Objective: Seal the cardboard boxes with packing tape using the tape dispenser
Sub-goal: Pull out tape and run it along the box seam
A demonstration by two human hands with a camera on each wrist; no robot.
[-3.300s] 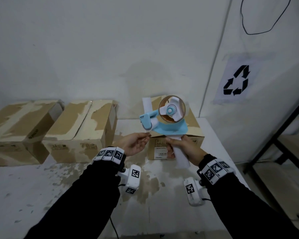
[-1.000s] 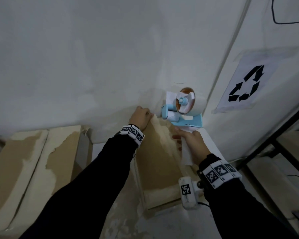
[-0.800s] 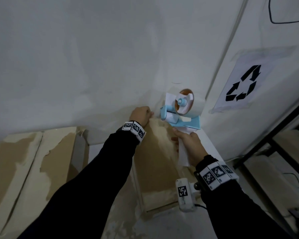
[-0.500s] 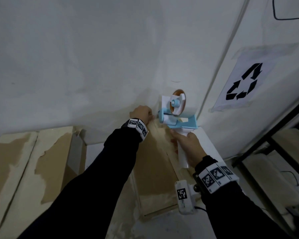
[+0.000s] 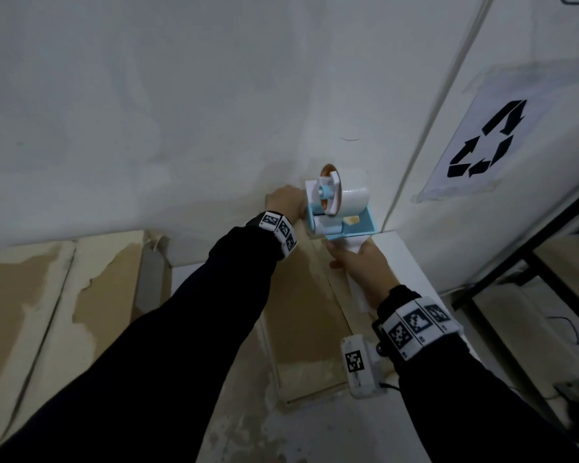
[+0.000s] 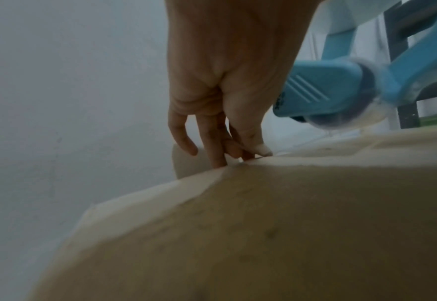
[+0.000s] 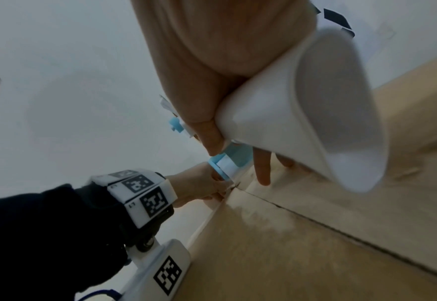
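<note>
A cardboard box (image 5: 301,295) lies lengthways in front of me, its centre seam (image 7: 315,220) unsealed. My left hand (image 5: 286,203) reaches over the box's far edge, thumb and fingers (image 6: 235,154) pinched together on the clear tape end, which is barely visible. Just right of it is the blue tape dispenser (image 5: 338,208) with its white tape roll (image 5: 355,198), held low over the far end of the seam. My right hand (image 5: 361,265) grips its white handle (image 7: 315,101). In the left wrist view the dispenser's blue head (image 6: 315,93) sits right beside my thumb.
Two more worn cardboard boxes (image 5: 97,279) (image 5: 14,295) stand to the left on the white table (image 5: 405,259). A white wall runs close behind the boxes, with a recycling sign (image 5: 482,142) at the right. A dark metal shelf (image 5: 549,262) stands beyond the table's right edge.
The dispenser has come down and turned at the box's far edge, close against my left hand. My left hand has stayed at that edge.
</note>
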